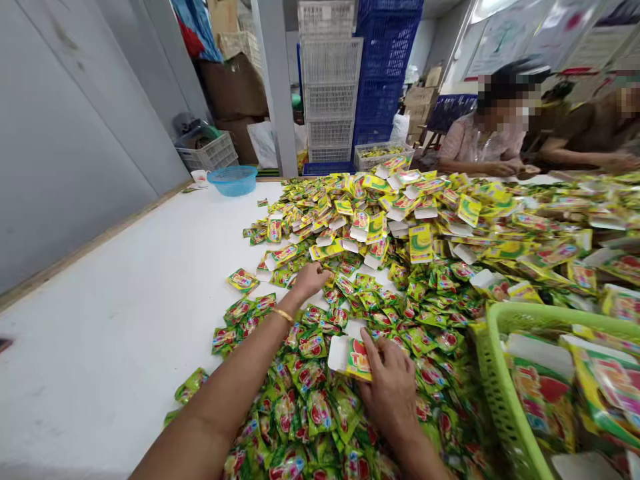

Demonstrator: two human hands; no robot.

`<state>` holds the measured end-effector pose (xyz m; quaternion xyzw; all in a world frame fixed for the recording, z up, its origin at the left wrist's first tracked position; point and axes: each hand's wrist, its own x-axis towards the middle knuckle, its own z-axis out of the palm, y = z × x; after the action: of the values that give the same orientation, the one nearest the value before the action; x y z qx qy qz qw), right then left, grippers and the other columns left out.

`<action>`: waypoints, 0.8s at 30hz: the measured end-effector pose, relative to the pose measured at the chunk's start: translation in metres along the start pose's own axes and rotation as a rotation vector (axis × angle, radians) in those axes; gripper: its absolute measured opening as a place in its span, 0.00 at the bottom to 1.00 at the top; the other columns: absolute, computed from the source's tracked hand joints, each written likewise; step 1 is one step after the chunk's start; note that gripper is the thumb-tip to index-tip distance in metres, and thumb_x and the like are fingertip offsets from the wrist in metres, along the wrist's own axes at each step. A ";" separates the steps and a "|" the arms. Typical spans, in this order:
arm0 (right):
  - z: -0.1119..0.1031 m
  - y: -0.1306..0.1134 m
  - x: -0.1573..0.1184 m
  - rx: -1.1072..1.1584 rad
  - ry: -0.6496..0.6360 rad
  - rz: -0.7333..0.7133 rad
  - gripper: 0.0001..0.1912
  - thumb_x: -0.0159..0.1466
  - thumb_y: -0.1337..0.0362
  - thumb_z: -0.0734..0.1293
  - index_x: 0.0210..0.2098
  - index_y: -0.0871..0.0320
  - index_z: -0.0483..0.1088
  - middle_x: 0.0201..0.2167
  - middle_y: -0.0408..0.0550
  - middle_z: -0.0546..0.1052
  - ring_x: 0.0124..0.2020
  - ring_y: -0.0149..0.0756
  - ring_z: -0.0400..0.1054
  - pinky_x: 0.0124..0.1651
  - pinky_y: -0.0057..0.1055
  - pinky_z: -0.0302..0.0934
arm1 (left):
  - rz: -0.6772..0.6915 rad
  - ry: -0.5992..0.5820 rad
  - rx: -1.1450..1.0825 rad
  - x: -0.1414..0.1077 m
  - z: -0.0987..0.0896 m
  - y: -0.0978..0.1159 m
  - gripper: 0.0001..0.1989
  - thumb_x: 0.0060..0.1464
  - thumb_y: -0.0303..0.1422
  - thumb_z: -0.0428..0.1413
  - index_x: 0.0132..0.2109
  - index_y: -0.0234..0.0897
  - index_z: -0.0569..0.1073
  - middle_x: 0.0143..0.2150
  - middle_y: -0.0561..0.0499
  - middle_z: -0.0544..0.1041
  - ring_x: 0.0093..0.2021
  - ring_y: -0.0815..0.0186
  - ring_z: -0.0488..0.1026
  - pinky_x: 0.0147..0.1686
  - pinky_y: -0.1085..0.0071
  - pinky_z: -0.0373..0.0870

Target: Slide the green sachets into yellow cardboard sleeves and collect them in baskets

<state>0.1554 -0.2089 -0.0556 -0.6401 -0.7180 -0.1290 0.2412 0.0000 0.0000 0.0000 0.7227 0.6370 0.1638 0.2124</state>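
Currently R hand [393, 377] clamped on box [357, 358], flap out left; L hand [313, 277] unclear.

- The packets [320, 408] lie spread over the near middle of the table [125, 300].
- The carton pile [421, 244] lies behind them, running off to the right.
- The near basket [565, 313] stands at the near right, cartons in it.
- The shallow basket [233, 188] stands at the table's far left, left of the pile.
- The stacked crates [331, 100] stand beyond the far edge; right of them, two people [467, 143].
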 end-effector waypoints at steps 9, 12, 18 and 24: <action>-0.004 0.002 0.005 0.077 -0.075 -0.029 0.34 0.60 0.52 0.63 0.62 0.56 0.53 0.50 0.54 0.69 0.50 0.45 0.61 0.56 0.46 0.46 | -0.011 0.028 -0.192 0.016 0.011 0.010 0.05 0.43 0.25 0.60 0.31 0.34 0.71 0.32 0.47 0.75 0.38 0.59 0.72 0.38 0.70 0.65; -0.005 0.003 0.005 0.090 -0.062 -0.068 0.30 0.63 0.55 0.62 0.62 0.56 0.54 0.46 0.53 0.70 0.48 0.42 0.61 0.57 0.47 0.44 | -0.059 0.083 -0.327 -0.004 0.006 0.007 0.06 0.44 0.24 0.59 0.32 0.34 0.70 0.31 0.49 0.74 0.36 0.62 0.72 0.37 0.69 0.66; -0.008 0.003 0.009 0.014 0.042 0.018 0.31 0.64 0.55 0.60 0.64 0.55 0.51 0.43 0.54 0.69 0.43 0.42 0.62 0.44 0.38 0.54 | -0.085 -0.048 -0.929 -0.083 -0.010 0.012 0.13 0.46 0.30 0.59 0.41 0.34 0.71 0.36 0.49 0.75 0.32 0.68 0.73 0.34 0.71 0.71; -0.010 -0.004 0.019 -0.005 0.045 0.051 0.33 0.63 0.55 0.61 0.65 0.55 0.49 0.38 0.52 0.68 0.37 0.40 0.63 0.39 0.36 0.55 | -0.062 -0.210 -1.245 -0.127 -0.003 0.019 0.17 0.39 0.33 0.61 0.39 0.32 0.74 0.32 0.52 0.76 0.34 0.66 0.72 0.38 0.70 0.69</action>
<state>0.1519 -0.1986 -0.0368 -0.6556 -0.6957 -0.1388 0.2589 -0.0024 -0.1276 0.0169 0.4569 0.4186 0.4256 0.6594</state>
